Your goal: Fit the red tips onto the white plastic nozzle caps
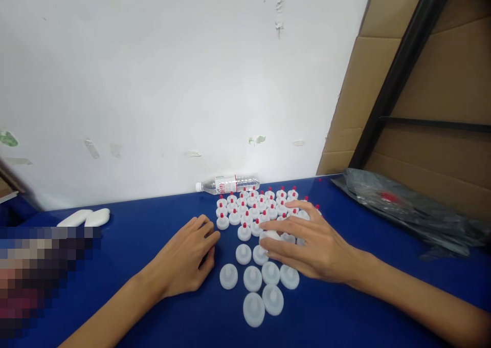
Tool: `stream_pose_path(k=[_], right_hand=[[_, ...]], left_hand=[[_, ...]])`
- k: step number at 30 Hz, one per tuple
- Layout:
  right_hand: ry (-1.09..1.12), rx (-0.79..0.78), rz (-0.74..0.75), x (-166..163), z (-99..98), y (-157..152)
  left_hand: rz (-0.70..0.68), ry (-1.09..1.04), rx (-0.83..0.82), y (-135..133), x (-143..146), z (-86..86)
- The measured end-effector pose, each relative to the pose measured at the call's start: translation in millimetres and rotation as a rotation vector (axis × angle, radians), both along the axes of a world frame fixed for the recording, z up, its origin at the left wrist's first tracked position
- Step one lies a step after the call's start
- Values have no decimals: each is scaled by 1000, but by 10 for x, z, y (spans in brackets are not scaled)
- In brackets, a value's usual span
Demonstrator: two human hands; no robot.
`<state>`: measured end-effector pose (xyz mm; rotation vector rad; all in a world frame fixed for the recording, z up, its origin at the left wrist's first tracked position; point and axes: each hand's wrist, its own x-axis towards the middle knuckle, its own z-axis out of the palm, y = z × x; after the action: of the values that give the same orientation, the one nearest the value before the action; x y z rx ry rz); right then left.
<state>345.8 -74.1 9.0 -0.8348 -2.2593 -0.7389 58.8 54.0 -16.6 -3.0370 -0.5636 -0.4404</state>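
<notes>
Several white plastic caps with red tips [253, 204] stand in rows on the blue table [153, 225]. Nearer me lie several plain white caps [252, 278] with no red tips. My right hand [310, 243] lies over the right side of the group, fingers stretched out and pressed on a white cap [270, 235]. My left hand [187, 258] rests on the table just left of the caps, fingers loosely curled, with nothing visible in it.
A clear water bottle [230, 184] lies on its side against the white wall behind the caps. A dark plastic bag [406, 210] lies at the right, below cardboard sheets. Two white oblong objects [86, 217] sit at the far left. A blurred patch covers the left edge.
</notes>
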Motion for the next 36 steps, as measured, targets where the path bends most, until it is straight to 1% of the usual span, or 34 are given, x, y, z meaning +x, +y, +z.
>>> stream_pose_path(k=[7, 12, 16, 20, 22, 25, 28, 31, 34, 36], right_hand=[[11, -51, 14, 10, -58, -25], [35, -41, 35, -16, -26, -29], [74, -88, 50, -62, -15, -24], [121, -106, 80, -88, -52, -26], [138, -106, 84, -112, -76, -37], [144, -91, 110, -179, -97, -74], [143, -65, 150, -267, -96, -140], [116, -75, 181, -335, -95, -210], [109, -84, 199, -352, -95, -243], [147, -79, 175, -333, -86, -240]], left_hand=[[37, 56, 46, 94, -63, 41], [37, 45, 68, 73, -67, 69], [25, -3, 93, 97, -107, 125], [-5, -127, 142, 87, -148, 224], [-29, -197, 167, 0, -137, 274], [-87, -257, 186, -244, -54, 308], [-200, -317, 177, -542, 92, 258], [-257, -276, 199, -777, 237, 164], [-300, -301, 184, -857, 299, 118], [-301, -367, 149, -797, 269, 144]])
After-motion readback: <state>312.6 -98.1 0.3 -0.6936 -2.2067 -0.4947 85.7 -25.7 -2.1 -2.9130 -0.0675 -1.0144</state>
